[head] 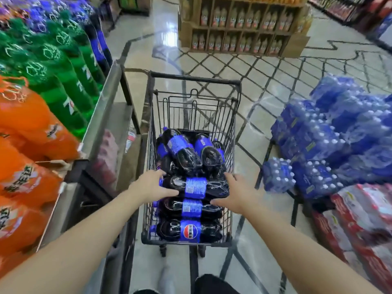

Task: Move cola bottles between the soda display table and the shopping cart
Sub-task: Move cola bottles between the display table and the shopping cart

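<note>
So the person is leaning over a black wire shopping cart (192, 85) that's sitting right beside the soda display tabletop (101, 115) on its left. Both hands are gripping the same cola bottle (195, 187), which is lying crosswise on top of the pile at the near half of the cart. The left hand (151, 184) is wrapping around the cap end, fingers curled over the far side, and the right hand (235, 193) is cupping the base end, fingers curled over the top and thumb pointing in underneath. Two more cola bottles (191, 218) are lying crosswise just below it toward the person, and a few others (191, 149) are lying lengthwise further in, all with blue labels. On the tabletop, orange soda bottles (25, 132) are sitting nearest the camera, green ones (61, 66) past those, and dark blue-labelled ones (99, 45) at the far end. Off to the right, shrink-wrapped packs of water (331, 136) are stacked on the tiled floor (254, 66), with red-wrapped packs (356, 221) just beside them, closer in. A wooden shelf of juice bottles (244, 24) is standing well beyond the cart.
</note>
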`<state>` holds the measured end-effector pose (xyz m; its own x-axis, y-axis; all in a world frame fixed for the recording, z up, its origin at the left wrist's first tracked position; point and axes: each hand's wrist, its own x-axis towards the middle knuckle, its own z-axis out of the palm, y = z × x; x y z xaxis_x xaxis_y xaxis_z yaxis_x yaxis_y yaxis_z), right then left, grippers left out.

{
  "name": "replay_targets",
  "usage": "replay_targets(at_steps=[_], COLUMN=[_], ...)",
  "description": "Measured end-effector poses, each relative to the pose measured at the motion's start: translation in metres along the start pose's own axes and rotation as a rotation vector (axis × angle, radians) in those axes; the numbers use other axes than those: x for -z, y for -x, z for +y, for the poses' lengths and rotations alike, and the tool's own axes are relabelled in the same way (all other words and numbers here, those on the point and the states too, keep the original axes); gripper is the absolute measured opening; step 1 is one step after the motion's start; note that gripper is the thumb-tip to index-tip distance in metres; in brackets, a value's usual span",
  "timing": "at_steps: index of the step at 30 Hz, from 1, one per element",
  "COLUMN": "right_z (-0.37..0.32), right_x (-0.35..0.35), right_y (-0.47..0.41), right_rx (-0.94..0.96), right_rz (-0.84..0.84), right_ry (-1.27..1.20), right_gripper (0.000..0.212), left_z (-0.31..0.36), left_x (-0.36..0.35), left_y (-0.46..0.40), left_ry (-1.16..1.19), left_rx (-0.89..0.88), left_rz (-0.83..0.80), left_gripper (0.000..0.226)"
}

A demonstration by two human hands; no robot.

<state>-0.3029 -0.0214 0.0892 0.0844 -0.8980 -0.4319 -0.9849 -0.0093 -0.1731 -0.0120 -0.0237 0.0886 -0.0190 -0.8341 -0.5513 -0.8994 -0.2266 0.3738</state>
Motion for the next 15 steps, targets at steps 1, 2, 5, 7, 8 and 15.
replay_targets(at_steps=[1, 2, 5, 7, 8, 15], right_z=[0.001, 0.002, 0.007, 0.011, 0.013, 0.034], right_x=[-0.006, -0.011, -0.028, -0.038, -0.043, -0.082], right_y=[-0.012, -0.025, -0.065, -0.093, -0.105, -0.177], right_rx=[0.015, 0.037, 0.101, 0.135, 0.152, 0.222], right_rz=[-0.023, -0.040, -0.093, -0.116, -0.137, -0.266], right_ry=[0.006, 0.023, 0.104, 0.130, 0.136, 0.145], right_gripper=[0.121, 0.122, 0.119, 0.117, 0.116, 0.122], left_z=[0.000, 0.000, -0.001, 0.000, -0.001, 0.005], left_x=[-0.007, -0.014, -0.040, -0.055, -0.063, -0.112], left_y=[-0.012, -0.023, -0.055, -0.074, -0.082, -0.139], left_ry=[0.088, 0.166, 0.333, 0.459, 0.519, 0.976], left_rx=[0.030, 0.073, 0.180, 0.261, 0.313, 0.674], left_rz=[-0.022, -0.038, -0.065, -0.074, -0.080, -0.002], left_gripper=[0.102, 0.101, 0.106, 0.107, 0.101, 0.107])
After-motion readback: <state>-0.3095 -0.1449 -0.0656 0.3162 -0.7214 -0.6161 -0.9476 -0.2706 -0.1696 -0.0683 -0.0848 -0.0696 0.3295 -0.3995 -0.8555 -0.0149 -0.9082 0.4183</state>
